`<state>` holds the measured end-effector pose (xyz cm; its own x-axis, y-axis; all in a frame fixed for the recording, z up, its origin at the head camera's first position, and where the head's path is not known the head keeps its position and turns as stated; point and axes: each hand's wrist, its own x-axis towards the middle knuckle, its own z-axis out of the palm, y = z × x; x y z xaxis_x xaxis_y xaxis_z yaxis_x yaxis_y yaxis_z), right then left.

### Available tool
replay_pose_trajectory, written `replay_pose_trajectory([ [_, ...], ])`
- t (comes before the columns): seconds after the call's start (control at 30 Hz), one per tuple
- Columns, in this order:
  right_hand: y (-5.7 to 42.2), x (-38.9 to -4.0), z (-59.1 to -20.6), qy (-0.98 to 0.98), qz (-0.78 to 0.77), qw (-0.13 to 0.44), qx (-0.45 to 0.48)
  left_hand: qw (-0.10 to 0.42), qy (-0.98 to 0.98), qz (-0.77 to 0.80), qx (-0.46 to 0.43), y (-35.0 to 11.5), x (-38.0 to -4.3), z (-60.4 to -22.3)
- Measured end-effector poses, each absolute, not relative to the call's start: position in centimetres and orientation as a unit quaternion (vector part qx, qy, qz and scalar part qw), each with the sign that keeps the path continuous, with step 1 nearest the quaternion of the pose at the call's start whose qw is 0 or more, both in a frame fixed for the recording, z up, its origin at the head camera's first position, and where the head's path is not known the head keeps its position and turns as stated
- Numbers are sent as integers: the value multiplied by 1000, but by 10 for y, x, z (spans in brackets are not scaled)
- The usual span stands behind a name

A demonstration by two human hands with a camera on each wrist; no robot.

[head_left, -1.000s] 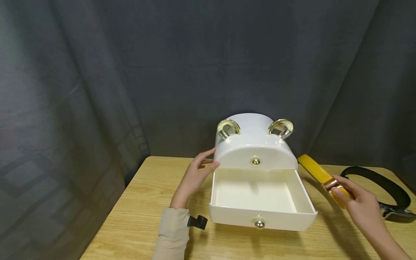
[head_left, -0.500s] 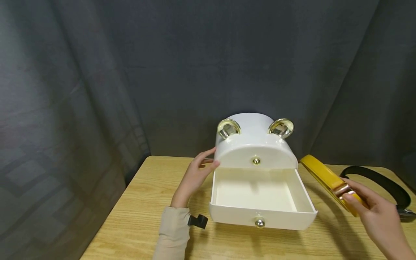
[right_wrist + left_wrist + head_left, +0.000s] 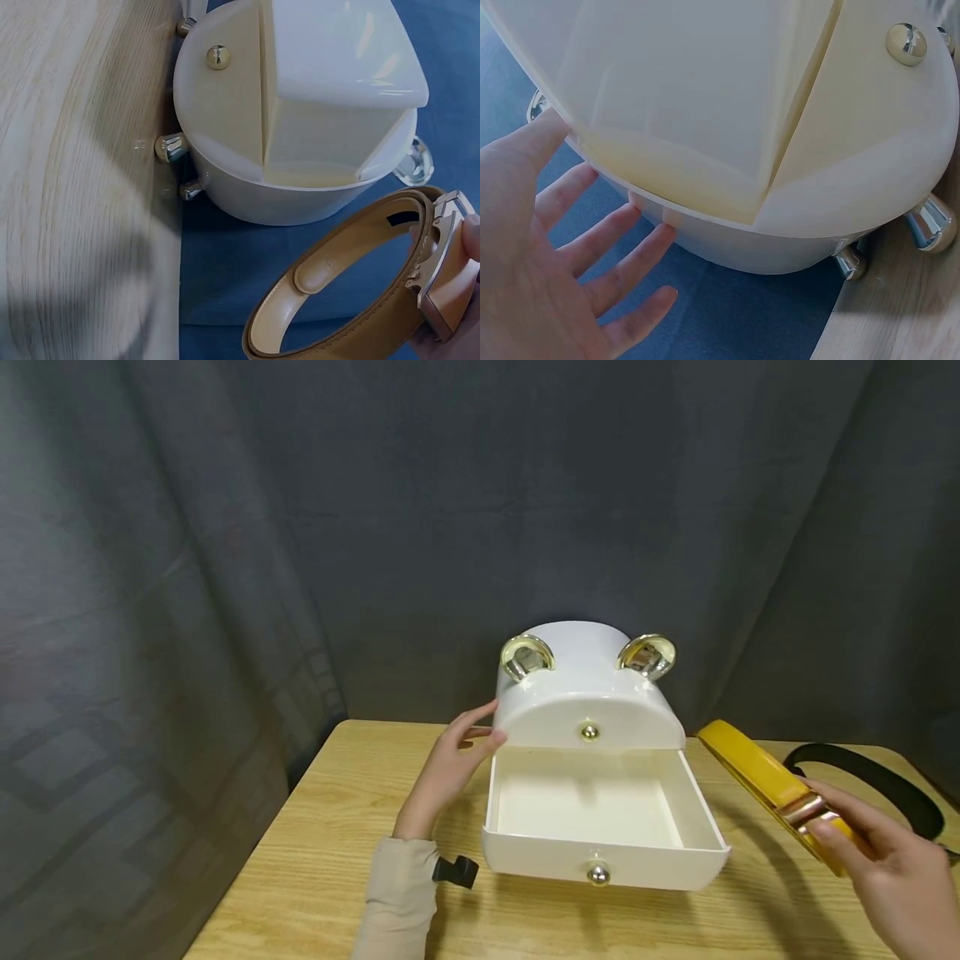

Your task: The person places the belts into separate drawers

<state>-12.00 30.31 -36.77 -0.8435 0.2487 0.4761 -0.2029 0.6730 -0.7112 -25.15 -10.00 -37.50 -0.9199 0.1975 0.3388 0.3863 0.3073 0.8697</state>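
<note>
A white storage box (image 3: 581,652) with a domed top and two shiny gold ears stands on the table, its lower drawer (image 3: 532,856) pulled out and nothing inside. At its left side is my left hand (image 3: 442,772), thumb by the front edge. In the left wrist view that hand's fingers (image 3: 604,232) are spread and fairly straight along the box's side. My right hand (image 3: 896,864) holds a looped yellow belt (image 3: 757,768) by its metal buckle (image 3: 450,281), to the right of the drawer. The belt's far end points toward the box.
A black belt (image 3: 873,772) lies coiled at the table's right, partly behind my right hand. The wooden table (image 3: 322,827) ends on the left in a slanting edge. Dark grey curtain (image 3: 450,527) hangs behind and to the left. The box has gold knobs (image 3: 590,732).
My right hand has moved right and a little nearer with the yellow belt, now covering more of the black belt. The left hand, the box and its drawer stay where they were.
</note>
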Motion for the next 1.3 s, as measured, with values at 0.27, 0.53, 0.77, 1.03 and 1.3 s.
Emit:
replay_pose_trajectory([
  [0.27, 301, -115, -368, -852, 419, 312, 14, 83, -806, -560, -177, -101, -251, -373],
  [0.53, 302, -106, -366, -829, 438, 342, 57, 78, -809, -555, -178, -102, -249, -372],
  [0.77, 300, -100, -357, -833, 417, 353, 89, 54, -813, -551, -181, -101, -231, -350],
  [1.03, 308, -97, -353, -863, 364, 332, 110, 41, -812, -553, -181, -98, -226, -341],
  [1.3, 309, -93, -348, -872, 349, 326, 109, 44, -814, -548, -187, -97, -227, -342],
])
